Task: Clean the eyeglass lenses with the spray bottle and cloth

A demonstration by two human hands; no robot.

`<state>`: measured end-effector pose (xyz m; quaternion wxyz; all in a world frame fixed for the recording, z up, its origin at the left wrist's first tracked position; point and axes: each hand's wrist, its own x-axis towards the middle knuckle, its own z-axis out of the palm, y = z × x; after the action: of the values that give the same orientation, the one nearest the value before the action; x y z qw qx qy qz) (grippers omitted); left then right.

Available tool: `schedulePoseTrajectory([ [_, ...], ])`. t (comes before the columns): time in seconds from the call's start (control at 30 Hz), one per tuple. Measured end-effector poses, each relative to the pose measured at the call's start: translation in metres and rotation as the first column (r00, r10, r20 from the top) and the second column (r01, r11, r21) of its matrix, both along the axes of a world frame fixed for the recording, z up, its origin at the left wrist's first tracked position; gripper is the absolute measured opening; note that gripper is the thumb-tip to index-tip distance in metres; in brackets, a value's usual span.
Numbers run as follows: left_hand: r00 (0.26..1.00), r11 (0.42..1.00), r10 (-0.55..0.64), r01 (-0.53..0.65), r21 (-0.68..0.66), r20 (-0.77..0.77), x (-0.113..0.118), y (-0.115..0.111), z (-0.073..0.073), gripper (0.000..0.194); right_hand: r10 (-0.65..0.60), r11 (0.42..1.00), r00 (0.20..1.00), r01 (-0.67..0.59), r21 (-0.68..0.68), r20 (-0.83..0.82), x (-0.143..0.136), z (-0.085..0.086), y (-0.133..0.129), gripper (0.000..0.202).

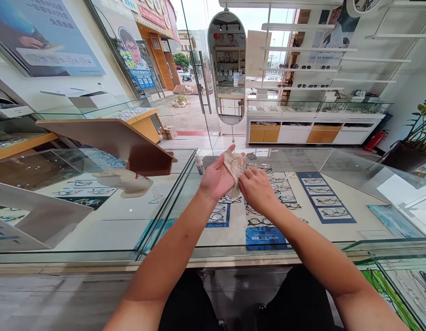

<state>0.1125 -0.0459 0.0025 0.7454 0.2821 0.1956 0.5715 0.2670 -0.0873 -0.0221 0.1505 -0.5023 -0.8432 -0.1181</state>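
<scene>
Glass counter [268, 253] runs across the shop, with frames [261, 222] showing through its top; above it the hands meet at a beige cloth [236, 177] — left hand [216, 180] palm up, fingers loosely curled round it, right hand [260, 191] pinched shut at its edge, possibly on thin glasses too, though I cannot tell. Fine two-handed work seems under way, and any next move calls for a steady palm and light pinch — bottle [200, 165] close by the left hand, counter edge under the forearms, room to lift.
</scene>
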Motion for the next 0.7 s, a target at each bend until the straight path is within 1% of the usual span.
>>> schedulePoseTrajectory([
  [0.13, 1.000, 0.999, 0.006, -0.007, -0.034, -0.016, -0.002, 0.000, 0.002, 0.055, 0.027, 0.999, 1.000, -0.027, -0.031, 0.007, 0.001, 0.005, -0.002, 0.038],
  [0.23, 1.000, 1.000, 0.021, -0.021, -0.017, -0.006, -0.005, 0.002, 0.001, 0.054, 0.069, 0.996, 0.998, -0.070, -0.055, -0.008, 0.004, 0.007, -0.004, 0.037],
  [0.33, 0.999, 0.999, 0.044, -0.044, 0.006, 0.009, -0.009, 0.006, 0.001, 0.049, 0.163, 0.982, 0.983, -0.170, -0.082, -0.080, 0.007, 0.007, -0.006, 0.034],
  [0.4, 0.993, 0.994, 0.112, -0.112, 0.006, 0.031, -0.012, 0.010, 0.002, 0.043, 0.258, 0.953, 0.942, -0.285, -0.105, -0.213, 0.011, 0.007, -0.006, 0.031],
  [0.43, 0.986, 0.987, 0.159, -0.159, -0.003, 0.042, -0.014, 0.012, 0.003, 0.040, 0.306, 0.929, 0.898, -0.355, -0.109, -0.317, 0.013, 0.007, -0.005, 0.031],
  [0.47, 0.977, 0.978, 0.207, -0.207, -0.013, 0.051, -0.015, 0.014, 0.003, 0.038, 0.340, 0.901, 0.831, -0.422, -0.102, -0.439, 0.016, 0.007, -0.003, 0.031],
  [0.5, 0.968, 0.969, 0.245, -0.245, -0.016, 0.053, -0.016, 0.016, 0.002, 0.036, 0.350, 0.875, 0.744, -0.476, -0.085, -0.568, 0.020, 0.008, -0.001, 0.032],
  [0.57, 0.955, 0.955, 0.296, -0.296, 0.030, 0.016, -0.017, 0.018, 0.000, 0.030, 0.296, 0.842, 0.548, -0.536, -0.057, -0.783, 0.030, 0.010, 0.005, 0.033],
  [0.6, 0.946, 0.943, 0.323, -0.319, 0.094, -0.029, -0.017, 0.017, -0.001, 0.027, 0.236, 0.835, 0.459, -0.547, -0.063, -0.856, 0.035, 0.012, 0.009, 0.032],
  [0.63, 0.925, 0.919, 0.368, -0.348, 0.188, -0.089, -0.017, 0.014, -0.003, 0.025, 0.178, 0.819, 0.385, -0.568, -0.081, -0.906, 0.041, 0.015, 0.012, 0.031],
  [0.67, 0.886, 0.875, 0.436, -0.376, 0.305, -0.160, -0.016, 0.010, -0.005, 0.025, 0.122, 0.803, 0.321, -0.588, -0.097, -0.939, 0.047, 0.017, 0.015, 0.031],
  [0.7, 0.823, 0.810, 0.521, -0.393, 0.435, -0.228, -0.016, 0.006, -0.007, 0.023, 0.073, 0.791, 0.268, -0.603, -0.108, -0.961, 0.052, 0.020, 0.017, 0.030],
])
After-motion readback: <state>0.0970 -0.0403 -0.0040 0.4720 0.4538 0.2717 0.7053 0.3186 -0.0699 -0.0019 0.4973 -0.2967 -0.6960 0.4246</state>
